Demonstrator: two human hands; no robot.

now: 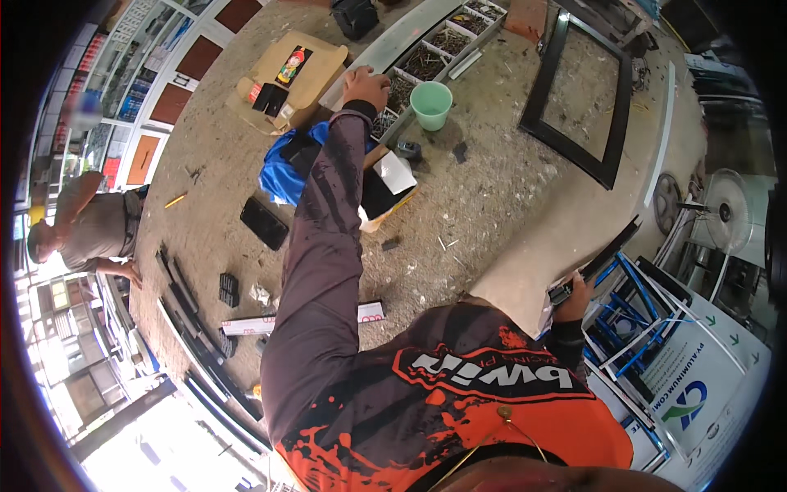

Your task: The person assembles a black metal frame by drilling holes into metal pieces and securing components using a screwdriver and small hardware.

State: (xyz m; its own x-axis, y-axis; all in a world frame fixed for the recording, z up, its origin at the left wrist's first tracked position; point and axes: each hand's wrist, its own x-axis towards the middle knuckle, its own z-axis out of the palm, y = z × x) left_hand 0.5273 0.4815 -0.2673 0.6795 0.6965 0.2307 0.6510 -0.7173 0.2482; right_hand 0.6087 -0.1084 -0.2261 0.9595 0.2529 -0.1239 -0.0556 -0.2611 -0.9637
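My left hand (366,88) reaches far forward over the near end of a long divided tray (397,116). Its fingers are curled down at the tray's edge, and whatever they may hold is hidden. Screws (423,62) and similar small fasteners fill the compartments. A light green plastic cup (431,106) stands right beside the tray, close to my left hand. Low on the right, my right hand (571,299) is closed around a black metal profile (613,248), which slants up and away to the right. Part of the profile's lower end is hidden by the hand.
A black rectangular frame (613,156) lies at the far right. Nearer the left are a cardboard piece (316,53), a blue cloth (277,174), a black phone (264,223) and dark profile strips (197,336). Another person (94,217) leans at the left edge. A fan (728,211) stands right.
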